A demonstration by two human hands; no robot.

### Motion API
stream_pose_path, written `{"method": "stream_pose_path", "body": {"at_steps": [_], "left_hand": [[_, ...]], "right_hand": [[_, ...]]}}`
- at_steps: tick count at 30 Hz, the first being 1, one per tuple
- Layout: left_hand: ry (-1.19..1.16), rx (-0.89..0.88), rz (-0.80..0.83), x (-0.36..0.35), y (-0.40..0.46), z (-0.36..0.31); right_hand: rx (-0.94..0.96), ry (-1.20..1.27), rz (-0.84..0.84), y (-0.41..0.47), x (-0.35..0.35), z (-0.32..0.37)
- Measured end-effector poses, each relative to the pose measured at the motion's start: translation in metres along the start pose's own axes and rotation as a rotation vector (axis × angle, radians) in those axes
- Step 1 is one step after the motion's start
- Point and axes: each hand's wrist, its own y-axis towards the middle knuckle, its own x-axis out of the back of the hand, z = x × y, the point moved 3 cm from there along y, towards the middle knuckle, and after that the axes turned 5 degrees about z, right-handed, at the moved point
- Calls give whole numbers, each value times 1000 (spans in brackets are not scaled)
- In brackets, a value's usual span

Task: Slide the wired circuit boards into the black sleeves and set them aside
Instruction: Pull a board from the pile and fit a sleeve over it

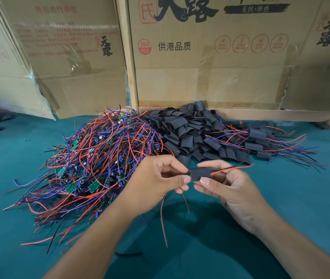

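Both hands meet mid-frame — left hand and right hand pinching, fingers curled.

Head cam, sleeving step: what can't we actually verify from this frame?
- Board inside the held black sleeve: covered by the sleeve and fingertips of the left hand and right hand; insertion depth unknown.
- Unsleeved board pile: wires bury most boards; no count.
- Finished pile: partly behind the loose sleeves; far edge unclear.
- Left table edge: dark items too blurred to identify.
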Motion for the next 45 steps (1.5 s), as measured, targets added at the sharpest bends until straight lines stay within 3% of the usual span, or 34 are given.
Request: {"method": "stream_pose_path", "body": {"at_steps": [7,22,26,29,33,38,45], "left_hand": [[-193,193,19,-1,-2,3],[-219,165,-25,-8,-1,5],[-234,115,-74,-10,0,4],[-199,78,-67,-13,0,3],[-180,72,-28,-19,0,6],[-33,173,139,-15,-2,9],[155,184,109,-14,1,14]], "right_hand": [[29,-48,79,-1,0,2],[29,-83,83,-3,-1,3],[-136,199,-81,-4,-8,0],[-240,145,-171,-11,-17,1],[-220,29,-299,-14,-16,8],[-168,-59,-512,6,24,31],[-158,45,-662,92,117,82]]}}
